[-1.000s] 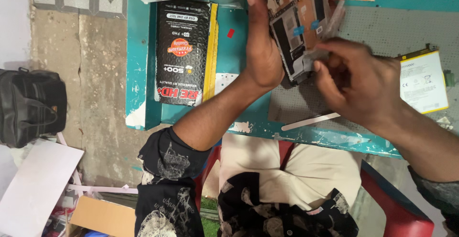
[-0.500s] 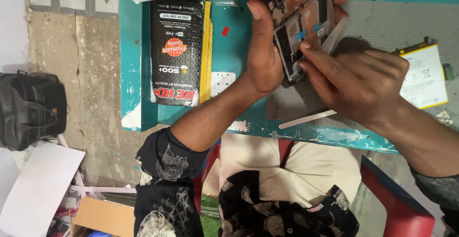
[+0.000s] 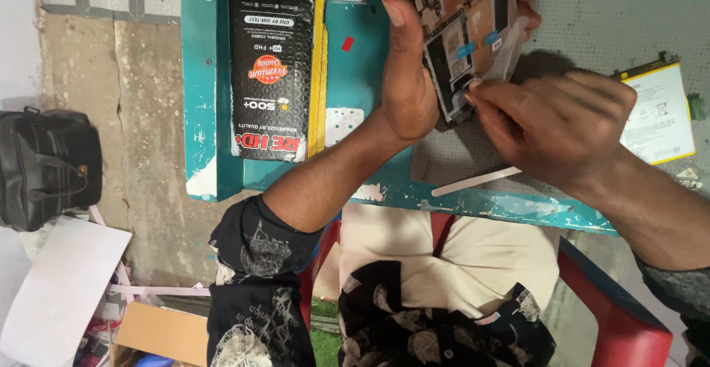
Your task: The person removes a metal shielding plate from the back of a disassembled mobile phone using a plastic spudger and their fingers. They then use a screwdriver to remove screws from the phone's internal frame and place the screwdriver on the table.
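Holding one opened phone [image 3: 467, 38], back cover off so the circuit boards and connectors show, the left hand [image 3: 408, 78] wraps its edge with the thumb pointing up and the fingers curled around the far side. The phone is raised above a teal table [image 3: 355, 71], its long axis running from near the person toward the far edge of the table, leaning slightly to the right, camera end farthest away. The right hand [image 3: 551, 119] sits just right of the phone, fingertips [image 3: 481, 95] bunched together and pressed on the phone's lower end; whether they pinch something small cannot be told. Just below the right hand lies one thin white strip [image 3: 477, 180] on one grey mat [image 3: 592, 34]. Further right of that hand rests one flat battery [image 3: 662, 112], white with a yellow border. Left of the left hand lies one long black box [image 3: 277, 75] with a yellow side, and between it and the left forearm one small white sheet [image 3: 344, 124]. One tiny red scrap [image 3: 347, 43] lies just left of the left thumb. Well left of the table, on the floor, sits one black bag [image 3: 48, 167].
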